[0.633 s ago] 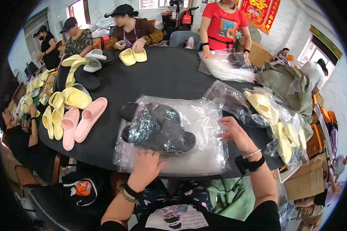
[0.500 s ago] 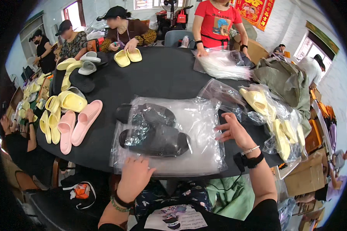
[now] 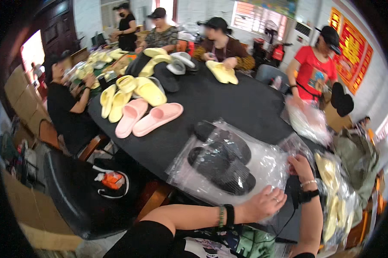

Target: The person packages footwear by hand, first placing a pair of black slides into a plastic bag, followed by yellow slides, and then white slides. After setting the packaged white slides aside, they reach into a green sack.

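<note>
A pair of black slippers [image 3: 222,165] lies in a clear plastic bag [image 3: 269,165] on the black table, on top of what look like more flat bags. One heel end shows at the bag's far left edge. My left hand [image 3: 263,204] rests over the near right corner of the bag, its fingers bent and a little apart, holding nothing I can see. Beside the bag's right edge, my right hand [image 3: 300,167] has its fingers pinched together on the plastic. The exact grip is partly hidden.
Pink slippers [image 3: 157,118] and yellow slippers [image 3: 151,91] lie on the table's left side. Bagged yellow slippers [image 3: 331,185] crowd the right edge. Co-workers sit and stand around the table, one in red [image 3: 312,71] with a stack of clear bags [image 3: 308,122]. A black chair [image 3: 69,189] stands at left.
The view has swung left. My left hand has crossed from the bag's near left side to its near right corner. My right hand's spread fingers have closed at the right edge.
</note>
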Available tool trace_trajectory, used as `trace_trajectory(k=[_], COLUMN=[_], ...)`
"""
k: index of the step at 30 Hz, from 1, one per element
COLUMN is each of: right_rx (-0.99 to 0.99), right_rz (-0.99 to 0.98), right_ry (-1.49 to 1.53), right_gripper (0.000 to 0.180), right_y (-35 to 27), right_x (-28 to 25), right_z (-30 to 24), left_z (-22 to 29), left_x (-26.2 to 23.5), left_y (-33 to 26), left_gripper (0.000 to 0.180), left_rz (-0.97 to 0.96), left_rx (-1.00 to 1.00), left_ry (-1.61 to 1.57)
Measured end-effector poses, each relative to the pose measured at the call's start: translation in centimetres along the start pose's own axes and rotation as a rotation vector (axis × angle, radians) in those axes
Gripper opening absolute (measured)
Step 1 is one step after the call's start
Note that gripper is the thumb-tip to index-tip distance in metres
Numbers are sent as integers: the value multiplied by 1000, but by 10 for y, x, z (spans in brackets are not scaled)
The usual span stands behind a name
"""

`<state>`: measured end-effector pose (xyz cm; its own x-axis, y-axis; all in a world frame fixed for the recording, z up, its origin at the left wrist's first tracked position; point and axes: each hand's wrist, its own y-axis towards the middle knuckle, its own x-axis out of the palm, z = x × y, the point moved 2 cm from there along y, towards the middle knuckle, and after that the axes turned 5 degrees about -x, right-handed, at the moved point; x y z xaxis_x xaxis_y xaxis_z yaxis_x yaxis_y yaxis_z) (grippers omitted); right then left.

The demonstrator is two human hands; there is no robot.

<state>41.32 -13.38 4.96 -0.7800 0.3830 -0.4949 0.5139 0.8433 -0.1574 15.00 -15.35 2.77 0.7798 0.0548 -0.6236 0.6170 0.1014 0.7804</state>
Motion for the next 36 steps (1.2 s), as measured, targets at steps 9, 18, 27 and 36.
trace_trajectory(k=[9, 18, 27, 36], right_rx=[-113, -44, 115, -30], right_rz=[56, 77, 72, -186], right_ry=[161, 281, 302, 310], right_gripper=[15, 34, 88, 99], right_y=[36, 37, -81, -180], right_x=[-11, -6, 9, 26], right_z=[27, 33, 12, 18], left_z=[12, 13, -106, -247], left_x=[5, -3, -77, -83], left_y=[-15, -43, -58, -129], left_gripper=[30, 47, 57, 28], left_rz=[0, -64, 58, -185], left_rx=[211, 239, -355, -1001], left_ry=[-317, -418, 56, -184])
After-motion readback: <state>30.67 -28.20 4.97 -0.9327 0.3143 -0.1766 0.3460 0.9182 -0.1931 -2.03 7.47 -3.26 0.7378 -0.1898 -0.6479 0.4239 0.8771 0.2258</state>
